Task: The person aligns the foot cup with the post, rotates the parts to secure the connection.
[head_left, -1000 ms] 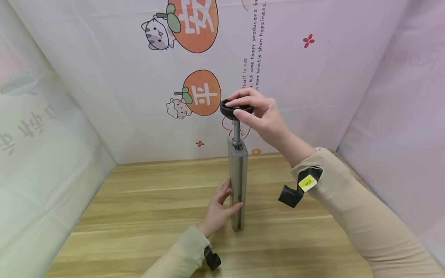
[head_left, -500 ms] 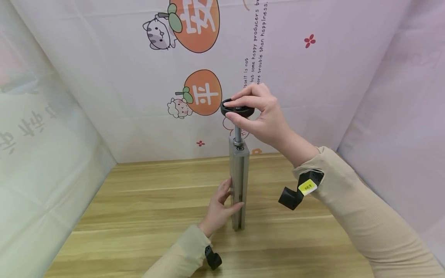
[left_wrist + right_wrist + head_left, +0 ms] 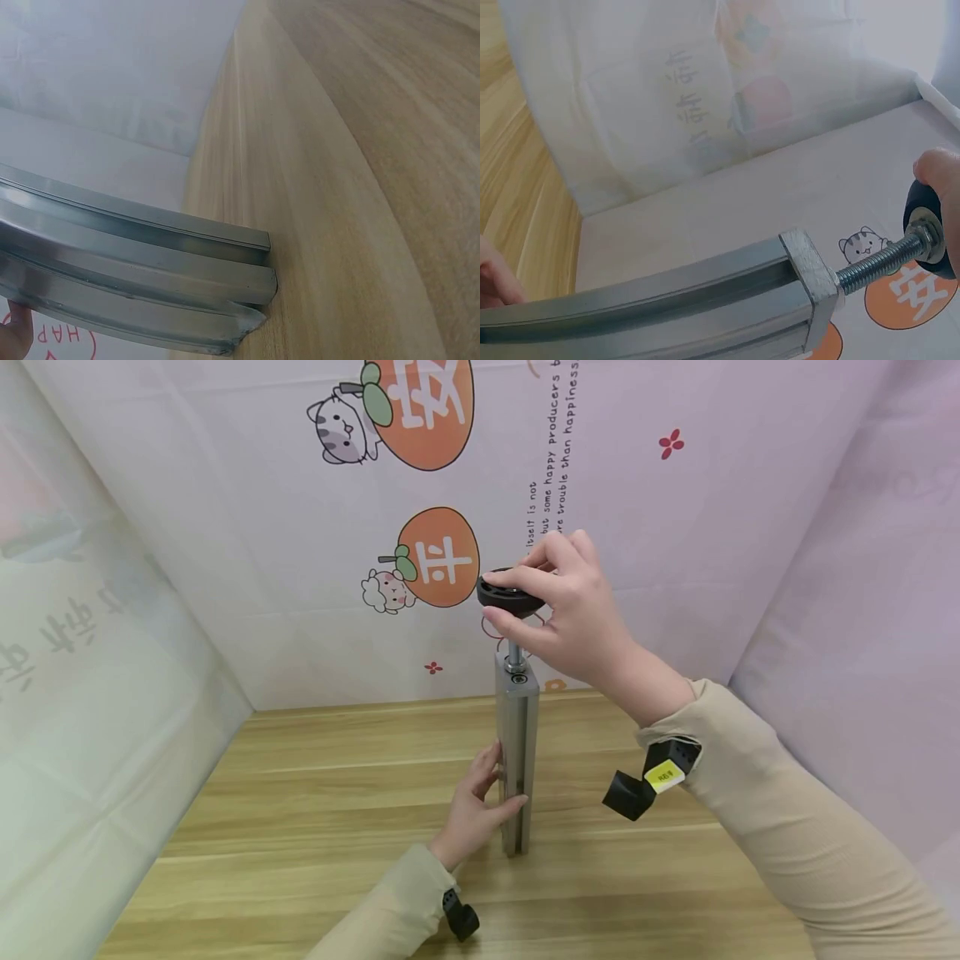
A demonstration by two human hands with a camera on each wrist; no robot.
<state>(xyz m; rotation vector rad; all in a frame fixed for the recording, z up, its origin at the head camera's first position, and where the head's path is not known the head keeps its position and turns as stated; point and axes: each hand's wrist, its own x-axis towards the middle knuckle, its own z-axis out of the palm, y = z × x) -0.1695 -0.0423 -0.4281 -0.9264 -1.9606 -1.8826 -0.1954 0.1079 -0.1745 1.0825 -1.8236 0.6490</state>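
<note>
A grey slotted aluminium profile stands upright on the wooden table in the head view. My left hand holds its lower half, thumb on the near side and fingers on the left. A threaded rod sticks out of the end plate on top. At the rod's upper end is a round black levelling foot. My right hand pinches that foot, thumb at its near rim and fingers over its top. The profile's lower end touches the table in the left wrist view.
The wooden tabletop spreads around the profile. Behind it hangs a printed white cloth, with more cloth along the left and right sides. Black camera mounts sit on both wrists.
My right hand has turned about the foot, its thumb moving left along the near rim and its knuckles rising. The left hand and the profile stay nearly where they were.
</note>
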